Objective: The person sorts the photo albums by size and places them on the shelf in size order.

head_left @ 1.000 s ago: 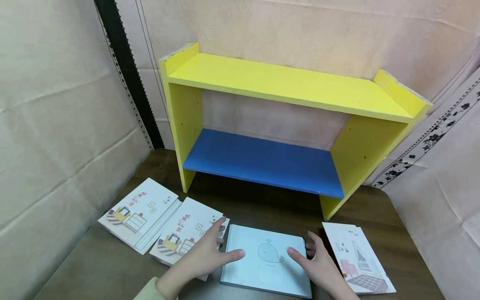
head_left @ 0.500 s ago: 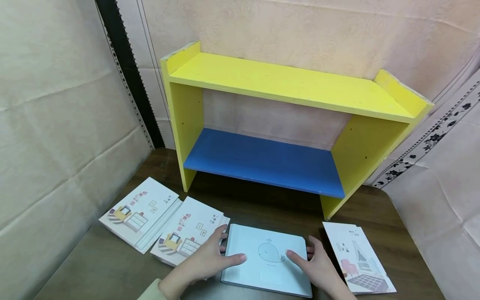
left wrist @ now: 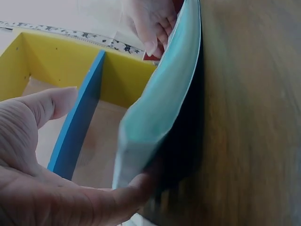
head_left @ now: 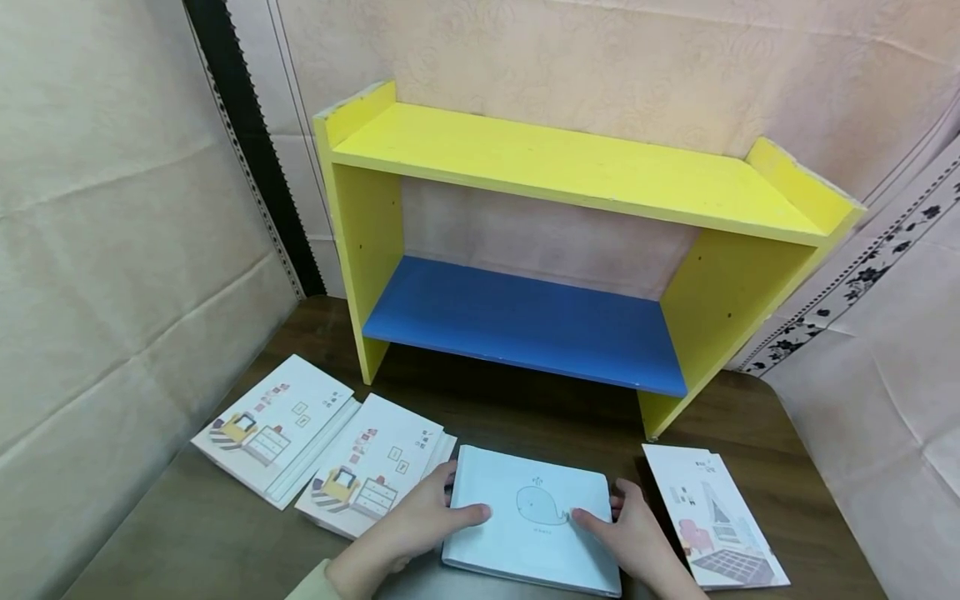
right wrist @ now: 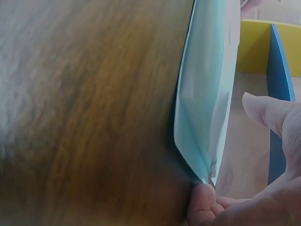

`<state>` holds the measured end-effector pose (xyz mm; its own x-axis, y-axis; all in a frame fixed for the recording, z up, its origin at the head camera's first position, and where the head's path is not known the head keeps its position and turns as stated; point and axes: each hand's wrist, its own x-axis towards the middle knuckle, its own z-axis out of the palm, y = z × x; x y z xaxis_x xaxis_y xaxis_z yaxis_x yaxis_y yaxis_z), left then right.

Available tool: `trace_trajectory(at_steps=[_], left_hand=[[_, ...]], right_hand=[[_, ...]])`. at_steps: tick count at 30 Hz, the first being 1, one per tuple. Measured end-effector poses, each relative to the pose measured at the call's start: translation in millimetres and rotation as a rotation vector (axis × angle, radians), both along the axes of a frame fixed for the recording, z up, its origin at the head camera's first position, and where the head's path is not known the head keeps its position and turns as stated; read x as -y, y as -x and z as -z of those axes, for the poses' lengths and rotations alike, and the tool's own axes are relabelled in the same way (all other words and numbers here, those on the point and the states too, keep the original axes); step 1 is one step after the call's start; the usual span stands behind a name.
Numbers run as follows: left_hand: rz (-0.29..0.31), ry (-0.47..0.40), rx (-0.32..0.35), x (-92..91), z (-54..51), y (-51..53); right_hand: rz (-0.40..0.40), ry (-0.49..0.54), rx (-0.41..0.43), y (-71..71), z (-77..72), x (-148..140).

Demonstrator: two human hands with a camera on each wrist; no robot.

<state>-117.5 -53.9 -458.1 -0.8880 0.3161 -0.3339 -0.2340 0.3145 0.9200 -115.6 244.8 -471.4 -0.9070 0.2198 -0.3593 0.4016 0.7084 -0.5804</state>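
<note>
A light blue book (head_left: 536, 550) with a whale drawn on its cover lies flat between the two hands; whether another lies under it I cannot tell. My left hand (head_left: 423, 521) is at its left side, fingertips against the lower edge of the book (left wrist: 157, 103) in the left wrist view. The left thumb hovers over the cover, apart from it. On the opposite side, my right hand (head_left: 633, 533) has its fingertips touching the edge of the book (right wrist: 202, 99) in the right wrist view. A gap shows between the right thumb and the cover.
A yellow shelf unit (head_left: 577, 179) with a blue shelf board (head_left: 525, 325) stands behind on the brown wooden table (head_left: 187, 533). Two piles of white books, a left pile (head_left: 270, 425) and a nearer pile (head_left: 367, 467), lie at left. More white books (head_left: 716, 517) lie at right.
Both hands have drawn in slightly along the sides of the light blue book, their fingers lower at its edges. The book and the other books stay in place.
</note>
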Motion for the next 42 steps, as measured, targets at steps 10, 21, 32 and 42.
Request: trace_trajectory(at_steps=[10,21,32,42], left_hand=[[0.039,-0.162,-0.046,-17.5,-6.0,-7.5],[0.057,-0.069,-0.084,-27.5,-1.5,-13.5],[-0.031,-0.226,-0.021,-20.1,0.5,-13.2],[-0.063,-0.319,0.008,-9.3,-5.9,-13.0]], right_hand=[[-0.007,-0.033,0.012,3.0,-1.2,3],[0.021,-0.026,0.037,-0.4,-0.8,3],[0.035,0.054,0.007,1.4,-3.6,-3],[0.051,0.114,0.062,-2.1,-9.3,-6]])
